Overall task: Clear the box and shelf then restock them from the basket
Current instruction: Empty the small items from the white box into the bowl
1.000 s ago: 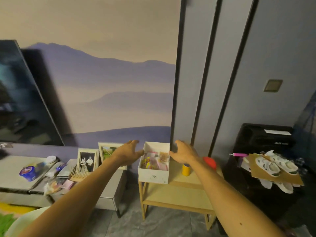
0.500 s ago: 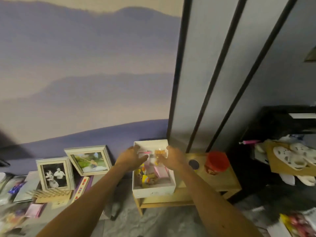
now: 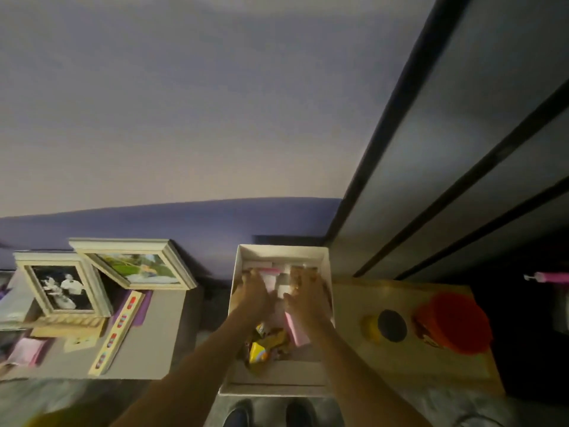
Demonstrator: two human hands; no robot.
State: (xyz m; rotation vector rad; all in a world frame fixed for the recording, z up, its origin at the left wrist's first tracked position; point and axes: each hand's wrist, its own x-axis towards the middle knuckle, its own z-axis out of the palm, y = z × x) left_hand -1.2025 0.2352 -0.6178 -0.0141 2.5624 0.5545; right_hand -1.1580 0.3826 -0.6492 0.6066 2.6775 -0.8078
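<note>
An open white box [image 3: 278,248] stands on the left end of a low wooden shelf [image 3: 400,365]. It holds several snack packets, among them a pink one [image 3: 297,332] and a yellow one [image 3: 258,352]. Both my hands are down inside the box. My left hand [image 3: 254,291] lies on the packets at the far left, fingers stretched forward. My right hand [image 3: 303,291] lies beside it on the far right packets, fingers also extended. The image is blurred, and I see no packet gripped. On the shelf top are a yellow jar [image 3: 391,325] with a dark lid and a red-lidded tub [image 3: 455,325].
Left of the shelf, a grey cabinet [image 3: 147,340] carries two picture frames [image 3: 61,285] [image 3: 138,268], a long strip and pink packets. A wall with dark vertical bars rises behind. My shoes [image 3: 268,414] are at the box's front edge. A blurred yellow-green shape [image 3: 55,419] shows at bottom left.
My view has tilted down and closer over the box. Both hands moved from the box's sides down into it and now rest on the packets.
</note>
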